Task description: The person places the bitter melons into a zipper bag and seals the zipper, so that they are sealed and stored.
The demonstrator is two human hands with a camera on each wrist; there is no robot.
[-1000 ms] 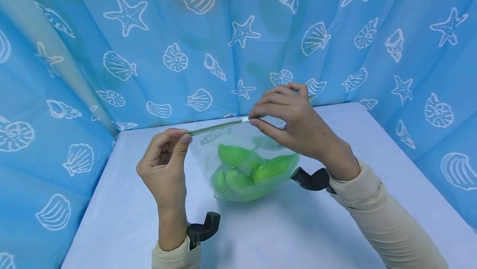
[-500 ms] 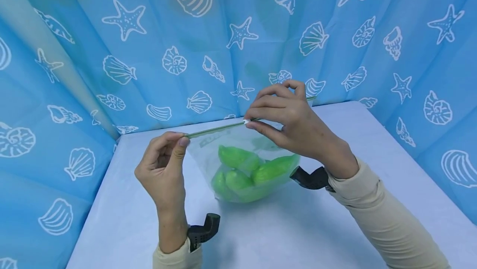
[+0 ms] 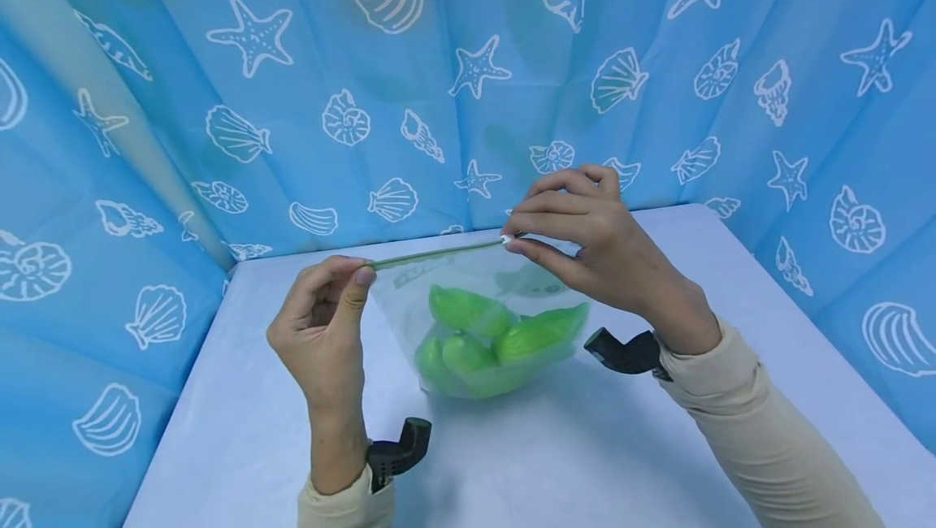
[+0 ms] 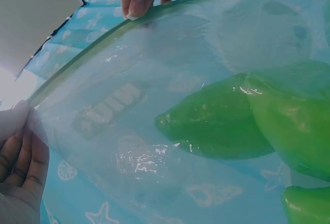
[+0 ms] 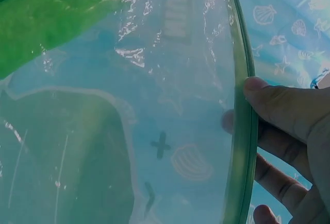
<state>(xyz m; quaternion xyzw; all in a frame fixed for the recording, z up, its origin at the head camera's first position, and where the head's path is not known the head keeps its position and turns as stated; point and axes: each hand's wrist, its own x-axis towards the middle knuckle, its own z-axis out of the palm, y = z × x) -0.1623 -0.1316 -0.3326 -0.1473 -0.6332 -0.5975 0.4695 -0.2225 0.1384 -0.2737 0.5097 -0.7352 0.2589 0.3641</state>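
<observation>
A clear zip bag (image 3: 398,300) with a green zip strip (image 3: 439,253) stands on the table, holding several plump, glossy green pieces (image 3: 541,331) shaped like mangoes. At the strip's left end, my left hand (image 3: 322,325) pinches the corner between thumb and forefinger. Farther right along the strip, my right hand (image 3: 585,227) pinches a small white slider (image 3: 506,240) with thumb and finger. From the right wrist view, the right thumb (image 5: 273,100) presses one side of the strip while a fingertip shows through the bag behind it. Part of the strip is hidden behind the right hand.
A white-covered table (image 3: 241,398) spreads below the bag and both arms. Blue curtains (image 3: 292,106) with white shells and starfish enclose the back and sides. A black wrist camera (image 3: 400,451) is strapped to the left wrist, another camera (image 3: 625,352) to the right.
My right hand and the white slider moved slightly left at first, then right along the strip. The left hand keeps its pinch at the corner, and the bag stays in place.
</observation>
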